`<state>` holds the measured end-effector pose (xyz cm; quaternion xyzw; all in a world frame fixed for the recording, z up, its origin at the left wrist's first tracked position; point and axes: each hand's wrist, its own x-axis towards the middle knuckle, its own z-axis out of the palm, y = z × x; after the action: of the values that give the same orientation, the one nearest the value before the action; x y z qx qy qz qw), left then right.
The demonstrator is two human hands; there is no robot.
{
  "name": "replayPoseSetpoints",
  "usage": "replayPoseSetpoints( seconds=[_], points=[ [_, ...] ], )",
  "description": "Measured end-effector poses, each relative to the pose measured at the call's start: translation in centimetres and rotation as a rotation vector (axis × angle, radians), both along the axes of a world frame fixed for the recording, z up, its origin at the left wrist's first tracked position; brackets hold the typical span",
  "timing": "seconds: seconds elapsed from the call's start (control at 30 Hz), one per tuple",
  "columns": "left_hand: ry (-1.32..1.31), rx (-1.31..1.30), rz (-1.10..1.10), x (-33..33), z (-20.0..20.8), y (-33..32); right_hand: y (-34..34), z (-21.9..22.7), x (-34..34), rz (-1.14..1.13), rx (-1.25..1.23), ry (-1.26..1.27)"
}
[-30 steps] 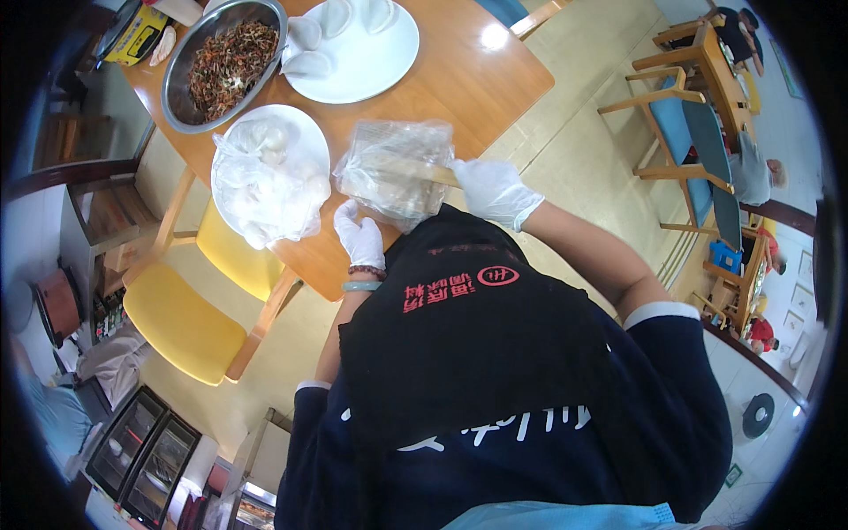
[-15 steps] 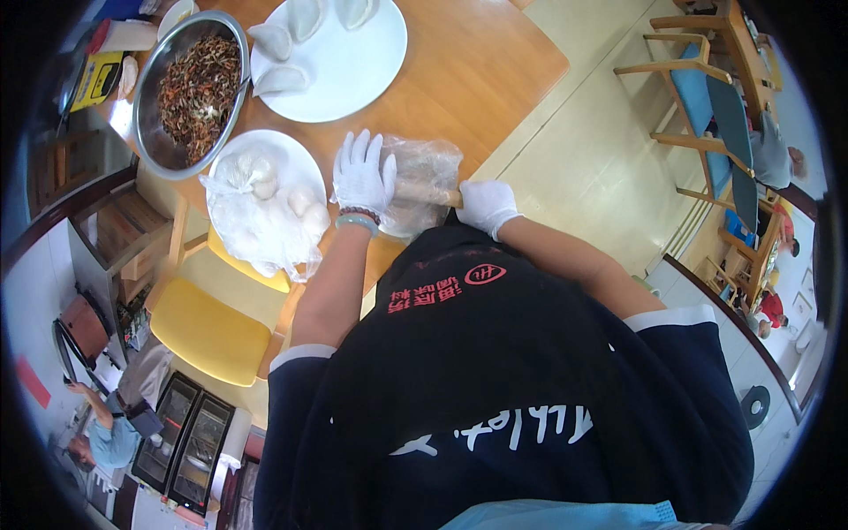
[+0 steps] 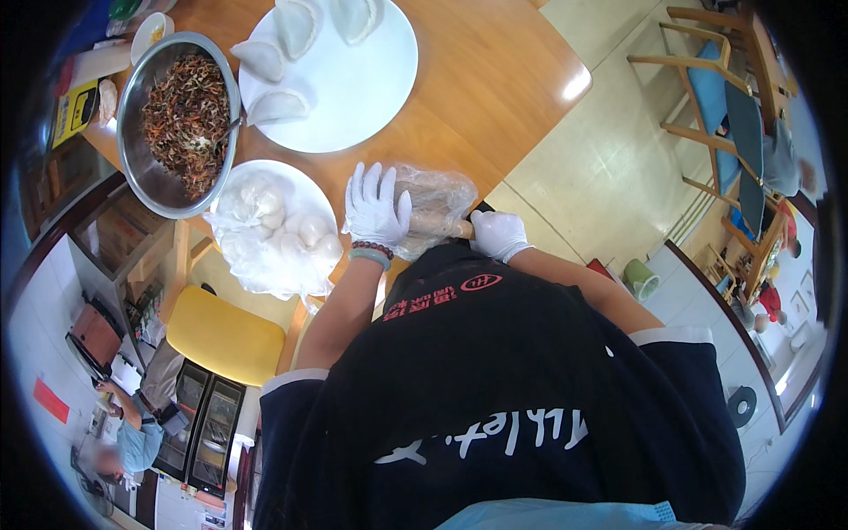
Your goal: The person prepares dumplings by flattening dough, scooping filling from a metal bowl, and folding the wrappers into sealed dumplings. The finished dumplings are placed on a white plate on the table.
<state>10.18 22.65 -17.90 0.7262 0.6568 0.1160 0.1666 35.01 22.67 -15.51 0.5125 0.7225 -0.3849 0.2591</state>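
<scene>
My left hand [image 3: 375, 208], in a white glove with a beaded bracelet and a pale bangle at the wrist, lies flat with its fingers stretched out at the left side of a clear plastic sheet [image 3: 435, 184]. In a matching glove, my right hand [image 3: 499, 236] is closed round the right end of a wooden rolling pin [image 3: 442, 225]. The pin rests across the plastic near the table edge; its left end is hidden by my left hand. Whether dough lies under the pin I cannot make out. Left of my left hand, a white plate bears pale dough balls [image 3: 309, 230] partly wrapped in plastic.
A large white plate [image 3: 371, 115] with several folded dumplings [image 3: 299, 26] stands further back on the wooden table [image 3: 495, 79]. A steel bowl [image 3: 132, 181] of chopped filling with a utensil is at the left. Yellow chair [image 3: 225, 336] below left; blue chairs [image 3: 702, 79] at right.
The whole view has shifted, so the table things sit lower in the picture. Both hands keep nearly the same places at the rolling pin and plastic.
</scene>
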Motion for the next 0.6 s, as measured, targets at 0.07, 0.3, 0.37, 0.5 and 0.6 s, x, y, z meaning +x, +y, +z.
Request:
replayPoseSetpoints(
  seconds=[0.07,0.3,0.37,0.5,0.6],
  points=[
    [0.001,0.001,-0.001,0.0,0.1,0.2,0.1,0.3,-0.1,-0.008,0.001,-0.010],
    [0.021,0.082,0.022,0.3,0.2,-0.6,-0.7,0.1,-0.1,-0.008,0.098,-0.024],
    [0.032,0.048,0.050,0.4,0.5,-0.6,-1.5,0.0,0.2,-0.018,0.145,-0.033],
    [0.203,0.050,0.021,0.6,2.1,-0.2,-1.2,-0.6,0.2,0.050,0.202,-0.021],
    [0.252,0.310,0.087,1.1,3.8,-2.8,-1.2,-1.6,1.1,0.102,0.242,-0.001]
  ],
)
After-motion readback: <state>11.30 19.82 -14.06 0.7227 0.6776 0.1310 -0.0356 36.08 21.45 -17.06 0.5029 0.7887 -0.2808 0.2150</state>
